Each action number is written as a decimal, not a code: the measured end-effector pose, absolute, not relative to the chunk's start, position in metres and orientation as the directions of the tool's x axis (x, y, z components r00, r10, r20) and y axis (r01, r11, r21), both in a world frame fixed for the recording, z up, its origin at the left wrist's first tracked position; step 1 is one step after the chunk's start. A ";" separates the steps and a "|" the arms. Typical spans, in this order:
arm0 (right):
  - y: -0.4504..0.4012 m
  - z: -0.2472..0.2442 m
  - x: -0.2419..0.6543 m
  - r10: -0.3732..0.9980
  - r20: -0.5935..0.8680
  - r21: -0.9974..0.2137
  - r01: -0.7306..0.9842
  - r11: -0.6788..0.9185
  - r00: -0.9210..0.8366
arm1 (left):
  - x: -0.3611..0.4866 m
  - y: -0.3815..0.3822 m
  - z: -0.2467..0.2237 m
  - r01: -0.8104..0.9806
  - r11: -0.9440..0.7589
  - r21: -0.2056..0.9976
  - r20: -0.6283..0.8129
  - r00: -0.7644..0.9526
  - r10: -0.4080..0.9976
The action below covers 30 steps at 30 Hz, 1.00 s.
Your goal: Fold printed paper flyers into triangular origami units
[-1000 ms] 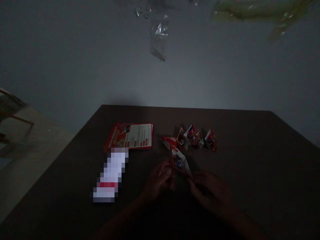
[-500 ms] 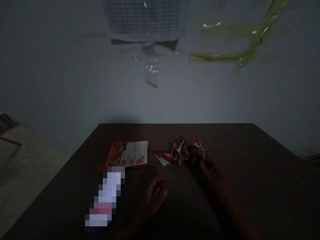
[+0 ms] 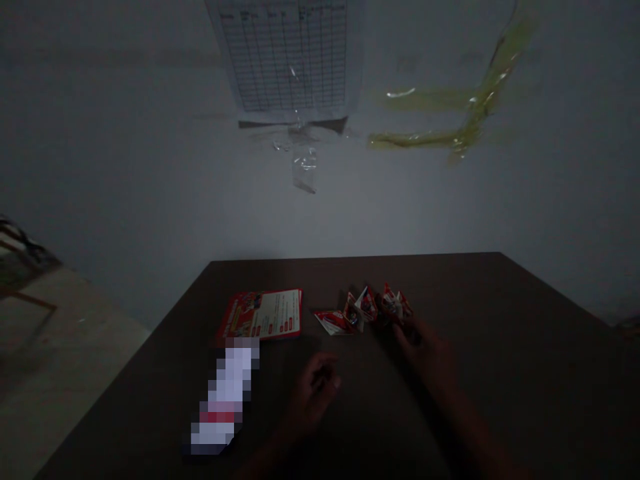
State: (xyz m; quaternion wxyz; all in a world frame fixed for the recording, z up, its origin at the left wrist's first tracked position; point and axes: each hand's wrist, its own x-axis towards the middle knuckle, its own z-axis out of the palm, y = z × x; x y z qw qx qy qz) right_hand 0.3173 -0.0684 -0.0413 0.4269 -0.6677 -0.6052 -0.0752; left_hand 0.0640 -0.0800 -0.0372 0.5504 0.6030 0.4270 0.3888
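A row of folded red-and-white printed paper pieces [image 3: 367,305] stands and lies on the dark table [image 3: 350,273]. At the row's right end, my right hand [image 3: 425,350] has its fingers and thumb closed around a folded paper piece [image 3: 406,305]. The fingertips are dark and partly hidden. My left hand [image 3: 316,390] rests nearer to me, left of the row. Its fingers are loosely curled, with a gap to the thumb and nothing visible between them. A stack of red printed sheets [image 3: 275,315] lies farther left.
A pixelated pale, long item [image 3: 225,393] lies left of my left hand. Behind the table rises a wall [image 3: 400,213] with a taped-up printed chart [image 3: 293,60] and yellowish tape [image 3: 425,140]. Past the left edge, floor [image 3: 75,333] shows. The light is dim.
My right hand has shifted slightly left with the rightmost folded paper, closing the gap in the row. My left hand's thumb and fingers are a little farther apart. The camera view has tilted up slightly.
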 end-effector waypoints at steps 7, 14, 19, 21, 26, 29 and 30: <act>-0.090 -0.039 0.292 0.837 0.542 -0.573 0.764 0.296 0.082 | 0.064 -0.075 -0.041 0.229 -0.134 0.964 0.056 0.316 0.947; -0.085 -0.058 0.258 0.933 0.309 -0.722 0.595 0.355 -0.182 | 0.061 -0.068 -0.045 0.464 -0.299 0.834 0.181 0.282 0.942; -0.079 -0.061 0.261 0.963 0.218 -0.793 0.546 0.270 -0.159 | 0.044 -0.044 -0.037 0.719 -0.355 0.597 0.342 0.172 0.924; -0.079 -0.059 0.262 0.969 0.195 -0.807 0.538 0.245 -0.149 | 0.039 -0.033 -0.034 0.792 -0.352 0.498 0.396 0.153 0.905; -0.081 -0.056 0.263 0.977 0.159 -0.825 0.523 0.212 -0.146 | 0.036 -0.019 -0.040 0.902 -0.313 0.298 0.423 0.169 0.890; -0.081 -0.056 0.264 0.976 0.161 -0.829 0.518 0.213 -0.144 | 0.037 -0.019 -0.044 0.938 -0.273 0.215 0.408 0.167 0.897; -0.081 -0.056 0.265 0.976 0.162 -0.830 0.514 0.214 -0.145 | 0.038 -0.019 -0.044 0.946 -0.263 0.191 0.403 0.169 0.899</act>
